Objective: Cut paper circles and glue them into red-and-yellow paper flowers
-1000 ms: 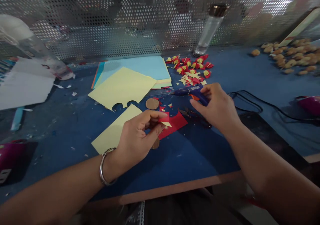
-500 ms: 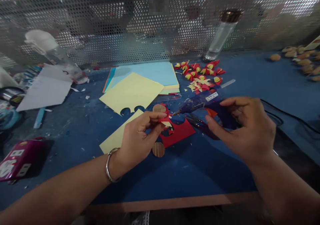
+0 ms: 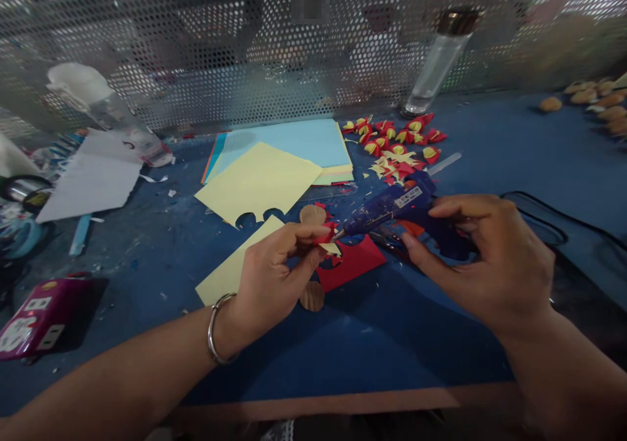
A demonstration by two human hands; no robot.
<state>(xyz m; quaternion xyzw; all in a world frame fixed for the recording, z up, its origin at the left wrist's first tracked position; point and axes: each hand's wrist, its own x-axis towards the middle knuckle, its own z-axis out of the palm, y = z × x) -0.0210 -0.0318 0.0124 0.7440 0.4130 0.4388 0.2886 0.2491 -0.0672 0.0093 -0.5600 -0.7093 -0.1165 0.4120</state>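
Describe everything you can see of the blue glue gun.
The glue gun is dark blue and looks plastic, with a white label, orange trigger and thin metallic nozzle; a translucent stick appears to jut from its rear. The right hand holds it by the handle, aslant, nozzle toward the red and yellow paper in the left hand. Contact is unclear.

Right across the back, a perforated metal panel (image 3: pixel 245 62), rows of holes glinting, white light (image 3: pixel 605 0) strongest at the upper right, blurred colours showing among them! Up front, a dimly lit blue tabletop (image 3: pixel 382 343), pinkish-brown edge (image 3: pixel 343 404) along the near side, deep shadow beneath.
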